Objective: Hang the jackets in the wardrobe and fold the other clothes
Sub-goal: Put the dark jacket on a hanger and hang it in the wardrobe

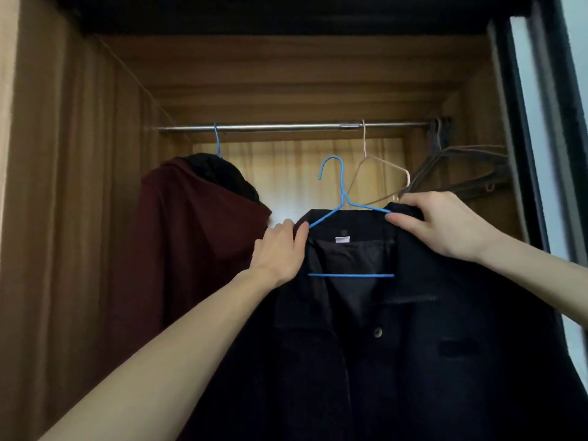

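Head view, risks first: likely to slip off one side if the dark jacket (pixel 397 329) sits unevenly on the blue hanger (pixel 342 198); collar not yet settled square on the wire shoulders, so weight could drag the garment to the heavier side once released. Hook of the hanger below the metal rail (pixel 286 126) and apart from it, not yet engaged; risk of a missed hook or of catching the pale empty hanger (pixel 378 173) hanging just beside the lift path, or the bundle of dark empty hangers (pixel 461 167) crowded at the right end of the rail. Possible brushing against the maroon hooded jacket (pixel 191 243), already hung on its own blue hanger at the left of the rail, if the load swings left. Hands next: left hand (pixel 280 249) raised at the left shoulder of the dark jacket, fingers curled over the fabric and the wire arm beneath, thumb lying along the collar edge; a closed grip on jacket and hanger together. Right hand (pixel 445 224) at the right shoulder, fingers bent over the top of the collar, thumb pressed under, pinching cloth against the hanger end. Both grips narrow, nothing loose between the fingers. Location of the task item: dark jacket held in front of the open wardrobe (pixel 79 186), below the rail, between the maroon jacket and the empty hangers. No bench in view.
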A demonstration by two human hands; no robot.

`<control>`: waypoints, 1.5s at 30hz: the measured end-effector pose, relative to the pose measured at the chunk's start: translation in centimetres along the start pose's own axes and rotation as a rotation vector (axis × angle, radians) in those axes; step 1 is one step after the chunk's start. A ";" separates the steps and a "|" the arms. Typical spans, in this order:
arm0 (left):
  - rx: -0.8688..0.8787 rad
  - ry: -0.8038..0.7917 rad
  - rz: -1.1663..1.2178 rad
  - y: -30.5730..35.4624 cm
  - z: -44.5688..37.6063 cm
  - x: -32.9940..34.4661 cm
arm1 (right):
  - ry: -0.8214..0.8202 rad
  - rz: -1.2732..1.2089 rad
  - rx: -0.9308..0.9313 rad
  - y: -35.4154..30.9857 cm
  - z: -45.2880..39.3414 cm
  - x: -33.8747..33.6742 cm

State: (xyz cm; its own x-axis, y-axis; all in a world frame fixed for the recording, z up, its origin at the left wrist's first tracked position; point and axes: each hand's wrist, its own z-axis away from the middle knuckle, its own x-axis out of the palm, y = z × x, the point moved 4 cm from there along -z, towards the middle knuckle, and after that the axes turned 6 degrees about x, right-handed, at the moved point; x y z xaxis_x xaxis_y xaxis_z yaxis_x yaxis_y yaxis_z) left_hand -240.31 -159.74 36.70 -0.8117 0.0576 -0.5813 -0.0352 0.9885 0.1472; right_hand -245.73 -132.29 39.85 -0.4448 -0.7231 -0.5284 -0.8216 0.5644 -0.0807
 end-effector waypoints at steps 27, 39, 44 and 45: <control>0.007 0.033 0.465 -10.0 -15.4 2.7 | 0.231 0.185 0.234 -6.1 -20.5 6.0; 0.001 0.025 0.475 -9.4 -19.8 4.7 | 0.266 0.151 0.304 -4.5 -24.3 6.7; -0.001 0.022 0.584 -7.7 -21.2 4.8 | 0.288 0.142 0.319 -5.2 -25.7 5.5; -0.002 0.023 0.591 -7.5 -21.6 4.7 | 0.291 0.148 0.327 -5.3 -26.1 5.5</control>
State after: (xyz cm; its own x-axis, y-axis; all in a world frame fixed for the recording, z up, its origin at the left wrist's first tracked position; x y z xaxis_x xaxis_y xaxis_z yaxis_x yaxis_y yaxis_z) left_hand -256.44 -169.95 50.20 -0.7065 0.5957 -0.3821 0.4258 0.7891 0.4427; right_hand -253.07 -149.65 59.42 -0.6687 -0.6810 -0.2984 -0.6073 0.7318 -0.3092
